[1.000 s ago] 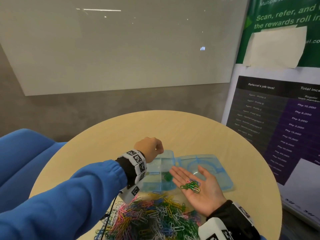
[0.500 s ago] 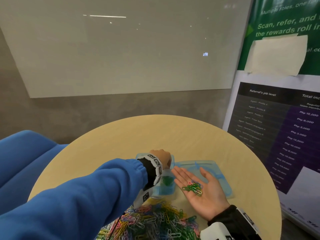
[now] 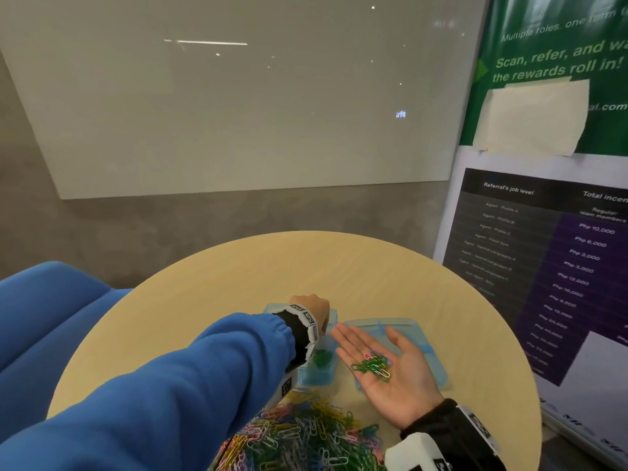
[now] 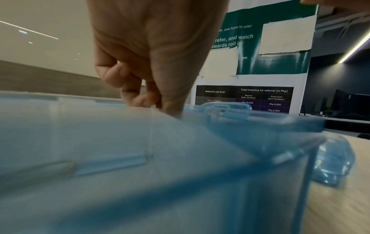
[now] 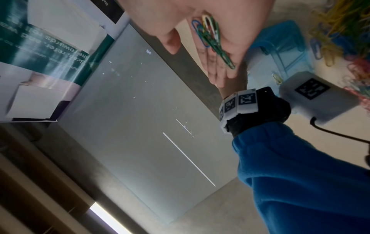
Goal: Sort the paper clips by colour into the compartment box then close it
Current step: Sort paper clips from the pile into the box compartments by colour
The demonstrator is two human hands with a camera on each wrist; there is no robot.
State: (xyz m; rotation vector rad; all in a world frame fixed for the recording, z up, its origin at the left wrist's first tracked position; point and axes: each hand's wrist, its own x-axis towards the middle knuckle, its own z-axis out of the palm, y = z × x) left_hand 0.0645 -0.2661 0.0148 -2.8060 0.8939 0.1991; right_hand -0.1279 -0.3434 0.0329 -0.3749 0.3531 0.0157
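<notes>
A light-blue see-through compartment box [image 3: 317, 377] lies on the table with its lid [image 3: 423, 334] folded open to the right. Green clips [image 3: 321, 358] sit in a near compartment. My left hand [image 3: 311, 309] reaches into the box's far part, and its fingertips [image 4: 140, 99] are curled and pinched together at a divider. No clip shows between them. My right hand [image 3: 404, 382] lies flat, palm up, over the lid and carries a small bunch of mostly green clips [image 3: 372, 366]. A big pile of mixed-colour clips [image 3: 306, 436] lies at the near edge.
The round wooden table [image 3: 306, 263] is bare beyond the box. A blue sofa [image 3: 51, 317] stands to the left. A poster stand [image 3: 560, 239] stands close on the right, and a whiteboard wall is behind.
My left hand has come down from above the box into its far part. The right hand has stayed palm up with the clips on it.
</notes>
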